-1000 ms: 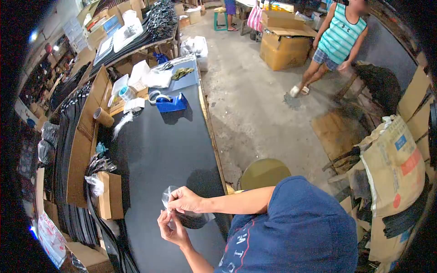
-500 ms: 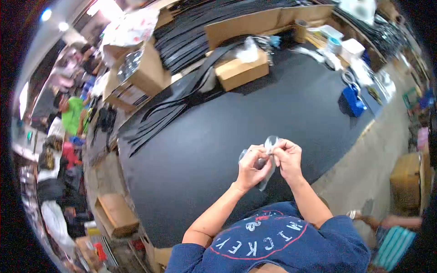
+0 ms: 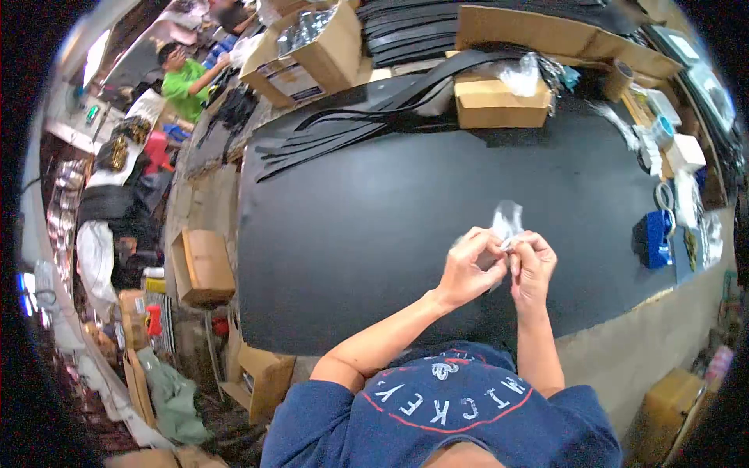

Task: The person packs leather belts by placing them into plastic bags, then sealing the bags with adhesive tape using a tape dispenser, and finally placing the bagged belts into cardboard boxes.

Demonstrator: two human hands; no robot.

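Note:
Above the black table [image 3: 374,242], a small clear plastic bag [image 3: 508,218] is pinched between my two hands. My left hand [image 3: 470,265] grips it with thumb and fingers curled. On the other side, my right hand [image 3: 534,267] pinches it close to the left fingertips. The upper part of the bag sticks up past the fingers, and a bit hangs below them. What is inside the bag, if anything, is too small to make out.
Black straps [image 3: 335,129] lie along the table's far left, beside a cardboard box [image 3: 502,105] with plastic on top. Scissors [image 3: 664,199] and a blue object [image 3: 654,240] rest at the right edge. A larger open carton [image 3: 308,66] stands at back left; a person in green [image 3: 183,86] is beyond.
My view has turned, so the table and boxes appear shifted. Both hands stay together on the plastic bag, which now stands more upright above the fingers.

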